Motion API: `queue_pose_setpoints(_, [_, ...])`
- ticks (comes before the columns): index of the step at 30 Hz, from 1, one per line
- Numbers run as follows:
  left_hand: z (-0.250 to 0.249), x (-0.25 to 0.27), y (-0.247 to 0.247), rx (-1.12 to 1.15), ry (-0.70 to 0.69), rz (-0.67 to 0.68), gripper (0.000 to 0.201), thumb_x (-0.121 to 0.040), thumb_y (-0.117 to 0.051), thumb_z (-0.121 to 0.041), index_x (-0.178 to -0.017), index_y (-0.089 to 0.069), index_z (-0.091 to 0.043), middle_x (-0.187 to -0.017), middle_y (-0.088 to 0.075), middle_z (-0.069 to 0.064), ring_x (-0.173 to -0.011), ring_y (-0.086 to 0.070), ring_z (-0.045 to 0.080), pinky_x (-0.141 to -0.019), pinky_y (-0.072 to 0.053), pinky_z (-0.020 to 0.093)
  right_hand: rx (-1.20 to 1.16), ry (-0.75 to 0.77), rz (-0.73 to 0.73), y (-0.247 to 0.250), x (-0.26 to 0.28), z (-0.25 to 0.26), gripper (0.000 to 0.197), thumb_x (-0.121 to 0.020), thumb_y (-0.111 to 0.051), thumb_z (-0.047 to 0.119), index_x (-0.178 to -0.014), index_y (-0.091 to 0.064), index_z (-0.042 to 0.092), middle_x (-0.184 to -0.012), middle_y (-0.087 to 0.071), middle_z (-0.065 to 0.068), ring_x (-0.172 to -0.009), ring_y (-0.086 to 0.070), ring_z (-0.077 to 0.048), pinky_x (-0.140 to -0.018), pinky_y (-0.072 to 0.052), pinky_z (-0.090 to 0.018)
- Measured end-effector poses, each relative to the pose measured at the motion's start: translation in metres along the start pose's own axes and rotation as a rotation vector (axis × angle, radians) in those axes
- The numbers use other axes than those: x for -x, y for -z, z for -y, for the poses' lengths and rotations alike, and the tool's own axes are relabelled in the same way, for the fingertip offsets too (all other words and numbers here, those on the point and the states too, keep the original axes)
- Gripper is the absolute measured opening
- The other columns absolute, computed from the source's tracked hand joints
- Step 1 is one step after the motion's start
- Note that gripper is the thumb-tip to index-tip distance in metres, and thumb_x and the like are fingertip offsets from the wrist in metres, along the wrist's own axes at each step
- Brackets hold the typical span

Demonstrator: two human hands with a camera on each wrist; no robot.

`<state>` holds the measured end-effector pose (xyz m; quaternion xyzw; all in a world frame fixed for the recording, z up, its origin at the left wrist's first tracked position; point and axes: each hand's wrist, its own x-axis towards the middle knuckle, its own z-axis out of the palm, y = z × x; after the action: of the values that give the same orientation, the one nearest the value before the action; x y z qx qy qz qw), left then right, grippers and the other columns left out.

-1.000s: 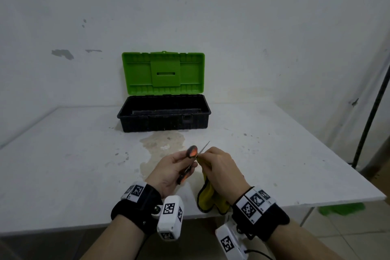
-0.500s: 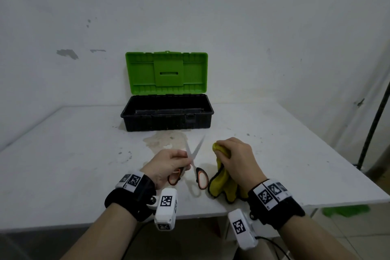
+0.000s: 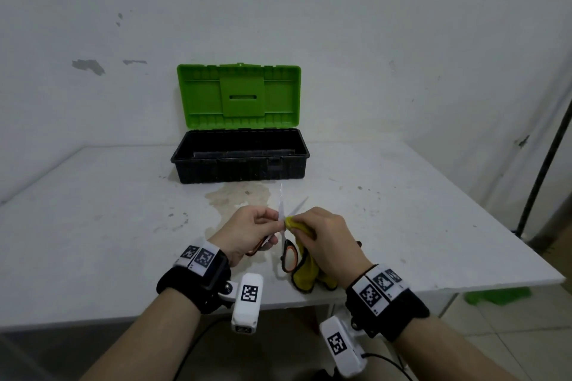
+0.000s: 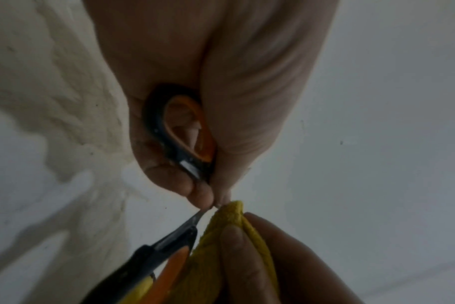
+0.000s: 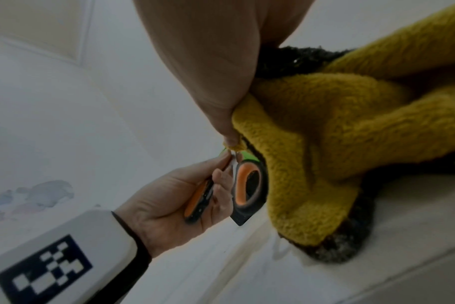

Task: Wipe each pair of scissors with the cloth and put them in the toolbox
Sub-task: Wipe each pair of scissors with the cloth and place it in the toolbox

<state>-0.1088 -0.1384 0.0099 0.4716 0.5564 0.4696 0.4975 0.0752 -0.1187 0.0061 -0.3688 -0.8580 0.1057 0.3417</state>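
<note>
A pair of scissors (image 3: 281, 204) with orange-and-black handles (image 3: 289, 257) hangs above the white table (image 3: 93, 226), its blades spread in a V that points away from me. My left hand (image 3: 272, 224) pinches them near the pivot, with one handle loop (image 4: 179, 133) lying in the palm. In my right hand (image 3: 298, 224) is a bunched yellow cloth (image 3: 305, 272), its tip pressed against the inner side of the blades. The cloth (image 5: 325, 144) hangs down to the table beside the free handle loop (image 5: 247, 185). The black toolbox (image 3: 240, 170) stands behind with its green lid (image 3: 238, 96) up.
A brownish stain (image 3: 238, 198) marks the table between my hands and the toolbox. The table's front edge runs just below my wrists. A dark pole (image 3: 544, 158) stands past the right edge, and something green (image 3: 495, 294) lies on the floor there.
Half a second ago my hands were apart, the cloth held off to the right. The cloth's tip is now against the spread blades, and the scissors have risen slightly.
</note>
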Motion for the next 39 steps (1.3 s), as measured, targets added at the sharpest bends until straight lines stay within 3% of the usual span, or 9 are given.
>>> queue_pose_setpoints(3, [0.002,0.001,0.0,-0.038,-0.034,-0.032,0.019,-0.088,-0.071,-0.007,-0.103,-0.065,0.003,-0.081,-0.068,0.011,-0.055,-0.06,0.011,-0.048,-0.047,0.021,-0.019,0.012,-0.016,-0.003,-0.001,0.003,0.015,-0.091,-0.064,0.023,-0.103,-0.072,0.02,-0.095,-0.066,0.003,-0.086,-0.06,-0.012,-0.079,-0.051,-0.027])
queue_pose_setpoints(7, [0.004,0.002,0.0,-0.046,-0.057,-0.018,0.008,-0.088,-0.071,-0.003,-0.094,-0.067,-0.001,-0.074,-0.066,0.009,-0.054,-0.054,0.01,-0.044,-0.041,0.02,0.017,0.013,-0.024,-0.004,-0.002,0.004,0.015,-0.091,-0.064,0.021,-0.103,-0.073,0.017,-0.095,-0.065,0.001,-0.085,-0.059,-0.012,-0.078,-0.051,-0.026])
queue_pose_setpoints(14, [0.008,0.002,0.005,-0.048,-0.049,-0.04,0.013,-0.087,-0.07,0.0,-0.099,-0.066,0.004,-0.056,-0.064,-0.003,-0.043,-0.05,0.005,-0.04,-0.038,0.017,0.048,-0.225,-0.152,0.015,-0.025,-0.018,0.015,-0.094,-0.061,0.022,-0.098,-0.073,0.013,-0.088,-0.063,-0.005,-0.082,-0.06,-0.021,-0.076,-0.048,-0.029])
queue_pose_setpoints(17, [0.008,0.0,0.008,-0.06,-0.061,-0.041,0.018,-0.087,-0.072,-0.002,-0.103,-0.067,0.005,-0.063,-0.066,-0.001,-0.05,-0.053,0.007,-0.043,-0.04,0.019,0.038,-0.157,-0.118,0.016,-0.02,-0.006,0.016,-0.094,-0.06,0.024,-0.101,-0.072,0.016,-0.09,-0.062,-0.001,-0.081,-0.058,-0.017,-0.074,-0.044,-0.023])
queue_pose_setpoints(21, [0.006,-0.001,0.006,-0.093,-0.099,-0.005,0.012,-0.087,-0.07,-0.003,-0.099,-0.069,0.001,-0.072,-0.068,0.004,-0.057,-0.054,0.01,-0.046,-0.04,0.021,0.028,-0.057,0.041,0.003,-0.008,0.016,0.018,-0.096,-0.057,0.025,-0.103,-0.072,0.018,-0.091,-0.06,-0.002,-0.082,-0.056,-0.016,-0.075,-0.047,-0.028])
queue_pose_setpoints(29, [0.009,0.001,0.013,-0.192,-0.138,-0.009,0.006,-0.086,-0.073,-0.007,-0.091,-0.075,-0.009,-0.071,-0.065,0.007,-0.058,-0.054,0.01,-0.048,-0.041,0.022,0.126,-0.29,-0.055,0.024,-0.031,-0.016,0.022,-0.096,-0.056,0.024,-0.092,-0.072,0.009,-0.087,-0.062,-0.01,-0.084,-0.059,-0.027,-0.075,-0.046,-0.035])
queue_pose_setpoints(32, [0.009,-0.001,0.013,-0.179,-0.121,-0.016,0.007,-0.087,-0.073,-0.008,-0.093,-0.074,-0.007,-0.072,-0.064,0.007,-0.059,-0.054,0.01,-0.048,-0.041,0.02,0.079,-0.217,-0.074,0.026,-0.026,-0.004,0.02,-0.096,-0.057,0.024,-0.093,-0.071,0.011,-0.085,-0.06,-0.006,-0.08,-0.057,-0.022,-0.074,-0.047,-0.034])
queue_pose_setpoints(35, [0.008,-0.003,0.01,-0.09,-0.089,0.005,0.015,-0.087,-0.072,-0.005,-0.1,-0.07,0.001,-0.071,-0.065,0.005,-0.057,-0.053,0.01,-0.045,-0.039,0.019,0.084,-0.113,0.051,0.017,-0.014,0.016,0.019,-0.096,-0.055,0.026,-0.096,-0.071,0.015,-0.088,-0.059,-0.002,-0.08,-0.056,-0.018,-0.073,-0.048,-0.031])
queue_pose_setpoints(39, [0.007,-0.003,0.009,-0.022,-0.06,0.008,0.017,-0.086,-0.071,0.0,-0.102,-0.066,0.004,-0.079,-0.065,0.012,-0.054,-0.053,0.01,-0.041,-0.036,0.018,0.084,-0.132,0.04,0.015,-0.016,0.007,0.019,-0.096,-0.056,0.026,-0.098,-0.072,0.015,-0.088,-0.059,-0.003,-0.08,-0.057,-0.019,-0.074,-0.047,-0.031])
